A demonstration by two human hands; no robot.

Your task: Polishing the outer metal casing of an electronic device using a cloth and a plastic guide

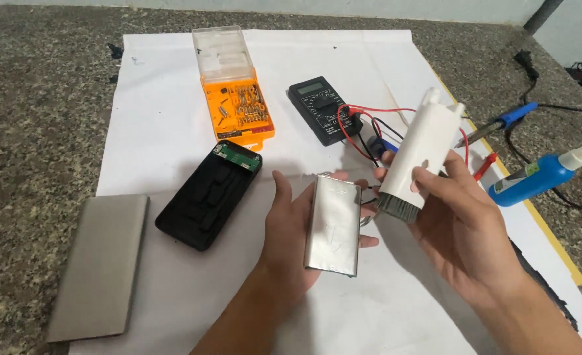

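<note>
nearby, orange bit case [241, 108] open, seemingly full; left hand [291, 230] cradles silver pouch cell [333, 223], right hand [458, 217] grips white cylinder [416, 154].

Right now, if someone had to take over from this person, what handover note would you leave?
Left hand: holds a flat silver battery pouch on its palm and fingers.
Right hand: grips a white cylinder with a grey end pointing down, beside the pouch.
On the white sheet: open black case with a green board at its top end, orange bit box with lid open, black multimeter with red and black leads.
Grey cover plate lies left of the case; soldering iron and blue bottle at right.
Done: case open, pouch out of it.
Left: I cannot tell from this view.
</note>
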